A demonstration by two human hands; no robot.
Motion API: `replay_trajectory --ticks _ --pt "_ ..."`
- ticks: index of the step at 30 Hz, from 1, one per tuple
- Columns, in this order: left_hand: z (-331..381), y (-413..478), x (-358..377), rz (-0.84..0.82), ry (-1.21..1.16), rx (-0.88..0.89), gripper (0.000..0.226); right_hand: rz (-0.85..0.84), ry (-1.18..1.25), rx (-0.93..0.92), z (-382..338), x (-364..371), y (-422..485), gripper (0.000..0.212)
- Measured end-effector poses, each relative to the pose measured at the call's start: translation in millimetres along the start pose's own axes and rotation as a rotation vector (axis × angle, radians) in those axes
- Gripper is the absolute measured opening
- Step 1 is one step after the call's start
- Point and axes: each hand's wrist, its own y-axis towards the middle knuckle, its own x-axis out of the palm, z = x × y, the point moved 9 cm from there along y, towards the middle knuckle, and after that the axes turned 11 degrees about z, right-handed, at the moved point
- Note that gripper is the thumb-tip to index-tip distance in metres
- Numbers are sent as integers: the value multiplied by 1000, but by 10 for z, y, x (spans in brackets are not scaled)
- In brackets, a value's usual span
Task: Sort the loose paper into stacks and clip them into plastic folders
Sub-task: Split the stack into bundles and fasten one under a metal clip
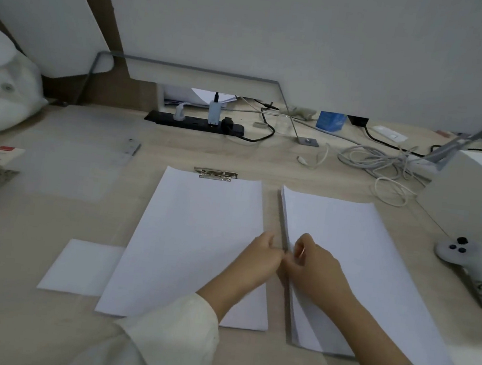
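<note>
Pinching the left edge of the right stack (360,256) with curled fingers of the right hand (314,268); left hand (261,256) alongside, curled too (hold unclear). Might drag several sheets at once; could skew the pile against the left stack (197,237) just beside.

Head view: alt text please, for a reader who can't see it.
On a desk, both hands meet at the left edge of the right paper stack: the right hand pinches it, the left hand is at it, hold unclear. Beside it lies the left paper stack, a metal clip at its far end.
</note>
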Motion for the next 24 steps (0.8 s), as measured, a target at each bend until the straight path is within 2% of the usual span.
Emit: replay_trajectory --ticks 2,3,6,10,24 --pt "-14 48 61 -19 -74 -39 18 -23 120 35 66 -31 10 17" --pt "13 53 88 -27 -109 -40 12 -37 166 47 88 -43 10 14" --pt "11 102 129 12 -150 -8 28 -74 276 72 138 -43 0 12" --pt "-56 111 91 88 -185 66 26 -81 273 59 132 -29 -8 16" --pt "-100 161 103 86 -303 94 31 -72 243 53 123 -17 -33 15"
